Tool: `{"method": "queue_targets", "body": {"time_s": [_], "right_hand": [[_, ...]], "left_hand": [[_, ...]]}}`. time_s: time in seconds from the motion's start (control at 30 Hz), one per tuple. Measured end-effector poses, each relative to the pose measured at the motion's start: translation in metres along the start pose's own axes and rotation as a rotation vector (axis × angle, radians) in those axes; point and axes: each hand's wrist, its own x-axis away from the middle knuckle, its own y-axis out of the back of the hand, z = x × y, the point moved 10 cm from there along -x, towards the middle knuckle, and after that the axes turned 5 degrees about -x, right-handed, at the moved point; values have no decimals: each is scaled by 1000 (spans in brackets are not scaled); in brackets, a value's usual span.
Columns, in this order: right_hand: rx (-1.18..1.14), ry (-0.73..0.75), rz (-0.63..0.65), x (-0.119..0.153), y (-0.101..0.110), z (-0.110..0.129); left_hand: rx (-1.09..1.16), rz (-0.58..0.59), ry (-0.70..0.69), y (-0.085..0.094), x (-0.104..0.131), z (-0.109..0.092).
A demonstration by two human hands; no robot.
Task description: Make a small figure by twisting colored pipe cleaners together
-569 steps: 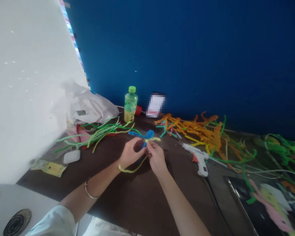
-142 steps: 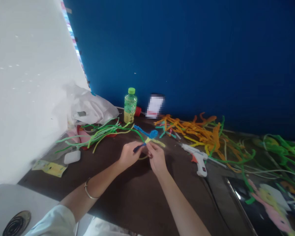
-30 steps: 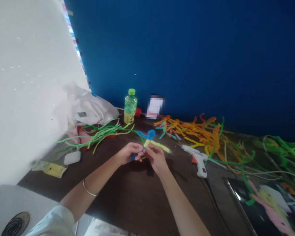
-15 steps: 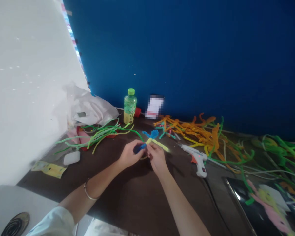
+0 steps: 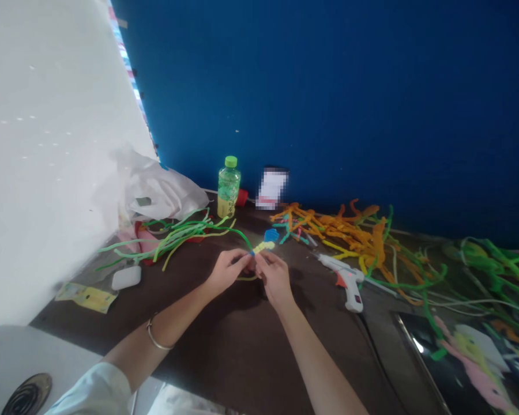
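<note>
Over the dark table, my left hand (image 5: 228, 271) and my right hand (image 5: 277, 278) meet with fingertips almost touching. Both are closed in a pinch on one small piece made of fuzzy pipe cleaners. Its yellow pipe cleaner part (image 5: 265, 246) looks twisted and rises just beyond my fingertips. At the far end sits a blue pipe cleaner part (image 5: 271, 235), bunched together. A bit of blue also shows between the fingertips, and a thin yellowish strand curves below them. My fingers hide the rest of the piece.
Green pipe cleaners (image 5: 185, 233) lie at left, near a drink bottle (image 5: 229, 190) and white plastic bag (image 5: 164, 187). Orange pipe cleaners (image 5: 350, 230) and a glue gun (image 5: 348, 279) with black cord lie at right. A white case (image 5: 127, 278) and a phone (image 5: 272, 188) are also there.
The blue end has gone from spread sideways to bunched. The yellow part, which stretched out to the right, now shows shorter. The blue length at my left fingers is mostly out of sight.
</note>
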Motion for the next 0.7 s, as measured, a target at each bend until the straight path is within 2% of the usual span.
{"method": "queue_targets", "body": {"time_s": [0.17,0.37,0.57,0.7], "right_hand": [[34,22,76,1,-6,3],[108,30,17,4,-5,8],[-8,-36,11,6,-7,0],[-129,-79,60,7,-12,-5]], "left_hand": [[210,41,74,-3,-1,8],[556,122,246,-17,-1,24],[895,354,377,-41,9,22],[1081,515,480,-55,22,15]]}}
